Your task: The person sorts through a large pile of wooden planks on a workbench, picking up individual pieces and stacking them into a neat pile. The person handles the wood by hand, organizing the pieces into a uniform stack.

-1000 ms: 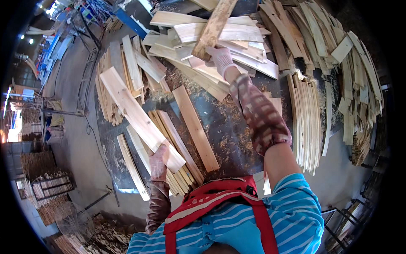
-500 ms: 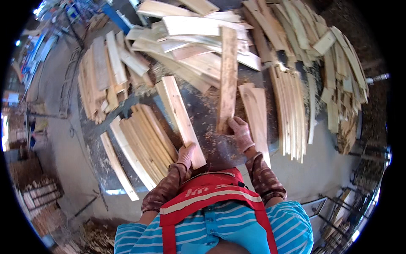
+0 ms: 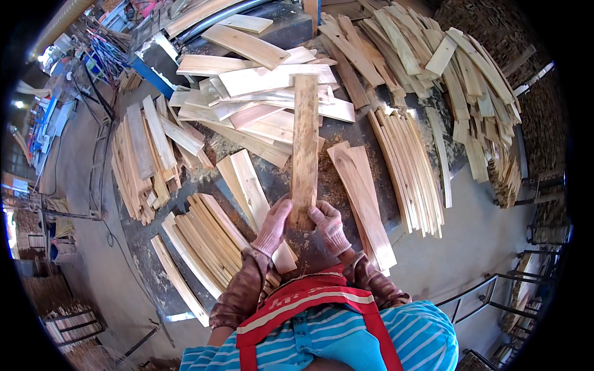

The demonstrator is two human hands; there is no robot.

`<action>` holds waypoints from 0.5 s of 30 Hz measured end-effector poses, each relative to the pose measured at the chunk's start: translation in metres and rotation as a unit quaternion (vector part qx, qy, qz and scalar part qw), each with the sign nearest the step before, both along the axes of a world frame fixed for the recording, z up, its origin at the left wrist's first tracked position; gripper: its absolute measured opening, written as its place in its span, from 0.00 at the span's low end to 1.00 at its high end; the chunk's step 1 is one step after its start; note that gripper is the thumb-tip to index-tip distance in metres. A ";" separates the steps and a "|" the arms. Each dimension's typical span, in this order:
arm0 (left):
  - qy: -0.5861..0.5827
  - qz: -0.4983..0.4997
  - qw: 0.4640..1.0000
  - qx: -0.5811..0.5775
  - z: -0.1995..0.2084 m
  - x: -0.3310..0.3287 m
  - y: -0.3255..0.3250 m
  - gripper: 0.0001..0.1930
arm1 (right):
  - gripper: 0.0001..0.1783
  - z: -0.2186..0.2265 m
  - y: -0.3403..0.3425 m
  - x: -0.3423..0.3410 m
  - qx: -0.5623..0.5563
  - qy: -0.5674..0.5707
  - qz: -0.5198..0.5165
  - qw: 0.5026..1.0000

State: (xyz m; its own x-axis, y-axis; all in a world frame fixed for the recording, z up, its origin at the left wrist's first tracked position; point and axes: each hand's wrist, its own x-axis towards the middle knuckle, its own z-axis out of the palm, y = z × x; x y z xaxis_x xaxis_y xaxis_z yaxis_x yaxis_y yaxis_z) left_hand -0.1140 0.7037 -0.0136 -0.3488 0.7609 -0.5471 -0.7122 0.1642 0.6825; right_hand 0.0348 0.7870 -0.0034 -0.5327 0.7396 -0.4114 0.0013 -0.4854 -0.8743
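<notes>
At the left, the two pale boards (image 3: 252,188) could be knocked out of line if the left hand (image 3: 274,224) were dropped, since their near ends lie close by its wrist. In the middle, the stained board (image 3: 305,148) is held lengthwise in front of the body, above the table (image 3: 385,185); because it is gripped only near its close end, its far end could dip onto the loose heap (image 3: 266,93) and boards there could be shifted. The left hand is set against the board's left edge, though whether it is fully closed cannot be told; by the right hand (image 3: 326,221) the right edge is pinched, thumb on top. At the right, the overlapped pair (image 3: 360,198) could be brushed by the right hand if the board were swung that way. Counted left to right: one lone slat (image 3: 179,281); one left row (image 3: 207,238), its boards too tightly packed to be counted surely; two pale boards; two gloved hands; one stained board held; two boards in the overlapped pair; one right row (image 3: 405,173), likewise uncounted; one narrow strip (image 3: 439,154). The heap's boards are too tangled to be numbered.
</notes>
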 end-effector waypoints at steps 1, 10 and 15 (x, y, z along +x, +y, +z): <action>-0.014 -0.059 0.998 0.011 0.020 -0.001 0.011 0.25 | 0.16 -0.001 0.000 0.002 0.003 0.000 0.011 1.000; -0.039 -0.052 0.997 0.042 0.028 0.008 0.032 0.20 | 0.15 0.000 0.036 0.000 0.105 -0.049 -0.082 0.990; 0.005 -0.126 0.992 -0.022 0.018 0.036 0.021 0.27 | 0.49 0.015 0.029 -0.030 0.202 -0.117 -0.065 0.970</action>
State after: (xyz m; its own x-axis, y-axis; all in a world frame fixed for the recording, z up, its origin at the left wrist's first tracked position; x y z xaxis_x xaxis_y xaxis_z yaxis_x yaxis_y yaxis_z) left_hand -0.0781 0.7249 0.0046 -0.1564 0.8005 -0.5786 -0.6375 0.3656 0.6782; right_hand 0.0047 0.8156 0.0112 -0.3504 0.9206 -0.1721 0.1839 -0.1125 -0.9765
